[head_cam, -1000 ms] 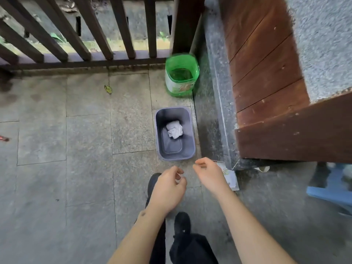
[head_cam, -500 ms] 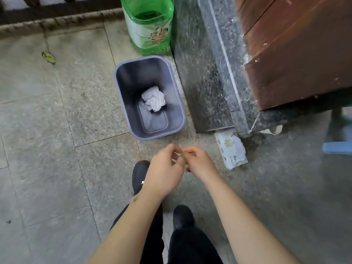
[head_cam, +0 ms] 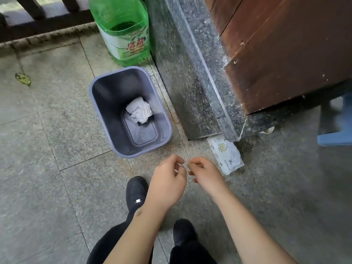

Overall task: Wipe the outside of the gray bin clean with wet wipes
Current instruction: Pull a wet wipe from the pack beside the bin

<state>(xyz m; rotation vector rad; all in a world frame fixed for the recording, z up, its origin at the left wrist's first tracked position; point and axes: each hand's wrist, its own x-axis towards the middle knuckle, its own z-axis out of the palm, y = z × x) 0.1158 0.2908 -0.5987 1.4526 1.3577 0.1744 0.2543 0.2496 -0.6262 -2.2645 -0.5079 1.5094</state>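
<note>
Down at the bottom, two black shoes on the stone floor, the left shoe (head_cam: 136, 194) with a small silver tag on top, the right shoe (head_cam: 184, 232) closer in, dark trouser legs running off the lower edge. Two bare forearms reach out over them.

The left hand (head_cam: 167, 184) hangs palm down, fingers loosely curled, thumb and forefinger drawn near each other with nothing visible between them. The right hand (head_cam: 204, 173) sits just beside it, fingertips of the two hands nearly meeting; its fingers are curled in too, and I can see nothing held there either.

Just beyond the right hand, a white wet wipes pack (head_cam: 225, 156) lies flat on the floor, its far end tucked against the corner of the dark granite ledge (head_cam: 190, 82).

Ahead of the left hand stands the gray bin (head_cam: 106, 119), upright on the tiles, open top toward the camera, well apart from both hands. One crumpled white wipe (head_cam: 140, 109) lies at the bottom inside. The bin's right side runs near the foot of the ledge.

Behind the bin, a green plastic container (head_cam: 126, 33) with its top cut open and a white label with red characters, close to the bin's far rim. A brown wooden panel (head_cam: 285, 54) rises above the ledge. Far right, a corner of a blue stool (head_cam: 335, 140). Far left, a small yellowish leaf (head_cam: 23, 79), and dark railing bars (head_cam: 38, 8) along the top.
</note>
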